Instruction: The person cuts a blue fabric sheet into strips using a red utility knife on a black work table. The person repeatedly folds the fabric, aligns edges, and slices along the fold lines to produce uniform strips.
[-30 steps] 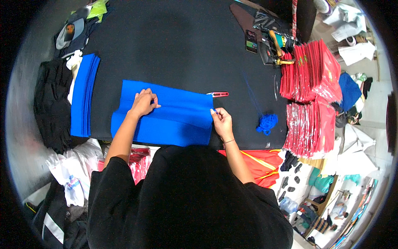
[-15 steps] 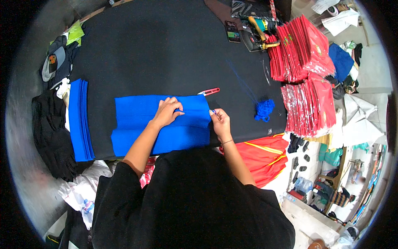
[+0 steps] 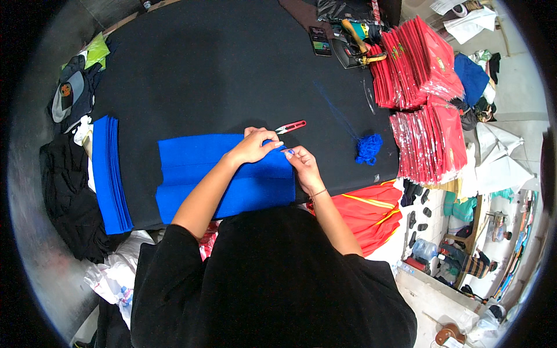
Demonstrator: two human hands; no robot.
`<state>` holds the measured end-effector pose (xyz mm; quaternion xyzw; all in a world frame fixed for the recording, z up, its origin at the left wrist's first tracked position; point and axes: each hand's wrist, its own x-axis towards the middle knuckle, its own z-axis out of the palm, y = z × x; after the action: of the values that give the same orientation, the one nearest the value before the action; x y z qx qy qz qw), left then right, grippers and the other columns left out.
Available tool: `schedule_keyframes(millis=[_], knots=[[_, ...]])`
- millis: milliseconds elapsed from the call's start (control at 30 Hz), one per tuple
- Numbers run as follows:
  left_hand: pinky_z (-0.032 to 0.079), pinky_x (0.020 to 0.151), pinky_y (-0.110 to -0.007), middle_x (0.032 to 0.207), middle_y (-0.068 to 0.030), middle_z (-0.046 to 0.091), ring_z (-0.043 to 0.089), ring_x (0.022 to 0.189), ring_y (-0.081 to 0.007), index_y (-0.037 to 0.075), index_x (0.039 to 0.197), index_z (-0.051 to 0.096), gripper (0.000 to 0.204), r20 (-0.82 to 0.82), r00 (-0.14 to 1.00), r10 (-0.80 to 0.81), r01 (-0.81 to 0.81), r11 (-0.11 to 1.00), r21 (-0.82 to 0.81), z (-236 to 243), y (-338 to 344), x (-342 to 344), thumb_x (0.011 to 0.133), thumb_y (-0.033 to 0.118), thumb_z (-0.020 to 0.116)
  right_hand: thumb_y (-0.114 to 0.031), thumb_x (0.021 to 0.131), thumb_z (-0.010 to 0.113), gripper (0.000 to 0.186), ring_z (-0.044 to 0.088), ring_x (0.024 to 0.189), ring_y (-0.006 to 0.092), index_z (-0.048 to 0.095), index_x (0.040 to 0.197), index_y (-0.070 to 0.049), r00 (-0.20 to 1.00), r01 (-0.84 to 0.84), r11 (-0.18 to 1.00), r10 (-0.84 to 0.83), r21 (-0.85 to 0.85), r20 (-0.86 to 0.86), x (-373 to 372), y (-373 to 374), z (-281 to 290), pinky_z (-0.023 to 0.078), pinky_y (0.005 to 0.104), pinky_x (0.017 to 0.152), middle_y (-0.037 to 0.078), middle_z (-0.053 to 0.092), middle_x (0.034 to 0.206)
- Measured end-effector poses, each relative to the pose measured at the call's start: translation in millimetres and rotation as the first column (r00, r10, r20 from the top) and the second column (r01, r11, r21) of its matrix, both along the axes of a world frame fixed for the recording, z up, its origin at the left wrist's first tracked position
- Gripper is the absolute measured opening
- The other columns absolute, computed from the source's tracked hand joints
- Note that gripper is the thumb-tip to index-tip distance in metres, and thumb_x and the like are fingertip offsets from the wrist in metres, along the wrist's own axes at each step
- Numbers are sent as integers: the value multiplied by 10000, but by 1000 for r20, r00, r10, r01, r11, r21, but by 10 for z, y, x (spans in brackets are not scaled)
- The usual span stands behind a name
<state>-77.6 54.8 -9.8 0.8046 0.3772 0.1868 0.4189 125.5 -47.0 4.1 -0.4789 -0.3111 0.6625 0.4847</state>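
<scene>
A creased blue fabric piece (image 3: 188,162) lies flat along the dark table's near edge. My left hand (image 3: 258,145) is on its upper right part, fingers bent and closed on the fabric. Just right of it, my right hand (image 3: 303,162) pinches the right edge near a small blue bit too small to make out. Red-handled thread snips (image 3: 291,126) rest just above both hands. A tangle of blue thread (image 3: 368,149) sits to the right, with loose strands trailing upward. At the left is a stack of folded blue pieces (image 3: 110,174).
Red plastic-wrapped bundles (image 3: 423,139) line the table's (image 3: 174,69) right side, with an iron (image 3: 348,53) and phone (image 3: 319,42) behind. Dark garments (image 3: 69,185) and a cap (image 3: 67,98) lie left. People (image 3: 470,262) are in the room at lower right.
My left hand has slid rightward along the fabric, up against my right hand. My right hand has moved slightly left, still pinching near the edge. The camera view has shifted.
</scene>
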Motion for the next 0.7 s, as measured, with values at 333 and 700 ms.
schedule_keyframes(millis=[333, 700], knots=[[471, 894, -388, 930, -105, 757, 689, 873, -262, 84, 999, 726, 217, 165, 981, 106, -103, 994, -31, 144, 9, -58, 988, 300, 708, -24, 882, 789, 226, 630, 903, 137, 671, 1074, -25, 751, 59, 953, -237, 296, 616, -49, 108, 141, 544, 297, 762, 66, 637, 1080], [472, 914, -402, 916, -79, 711, 693, 902, -248, 58, 972, 623, 222, 240, 938, 251, -211, 961, -181, 194, -52, -9, 985, 259, 718, -64, 861, 804, 218, 598, 800, 181, 717, 1048, 8, 611, -214, 891, -197, 400, 767, -363, 172, 391, 528, 292, 670, 133, 582, 1172]])
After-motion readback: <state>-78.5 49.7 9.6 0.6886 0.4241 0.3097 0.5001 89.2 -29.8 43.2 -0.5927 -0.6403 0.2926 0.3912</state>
